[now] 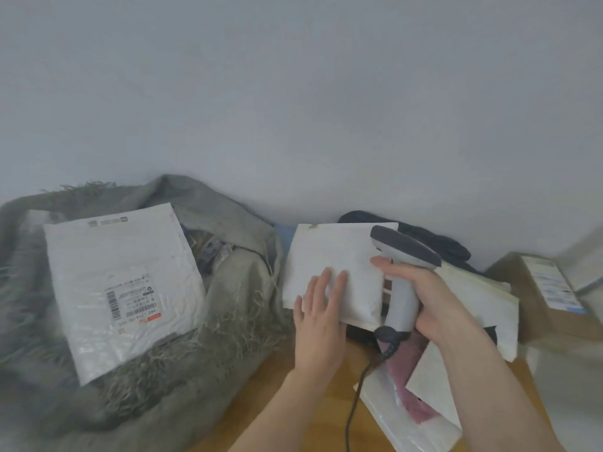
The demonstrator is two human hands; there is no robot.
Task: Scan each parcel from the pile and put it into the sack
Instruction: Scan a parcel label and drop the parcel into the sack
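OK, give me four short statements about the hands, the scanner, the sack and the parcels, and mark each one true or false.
1. The right hand holds the grey handheld barcode scanner by its grip. True.
2. The left hand is curled into a fist. False: its straight fingers rest on the plain white padded envelope.
3. A white labelled mailer lies on the grey woven sack. True.
4. The brown cardboard box sits inside the sack. False: it stands at far right.

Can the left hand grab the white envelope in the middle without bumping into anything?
Probably yes. The left hand already lies with straight fingers on the white envelope, and nothing sits between them. The right hand holds the scanner at the envelope's right edge, clear of the left side.
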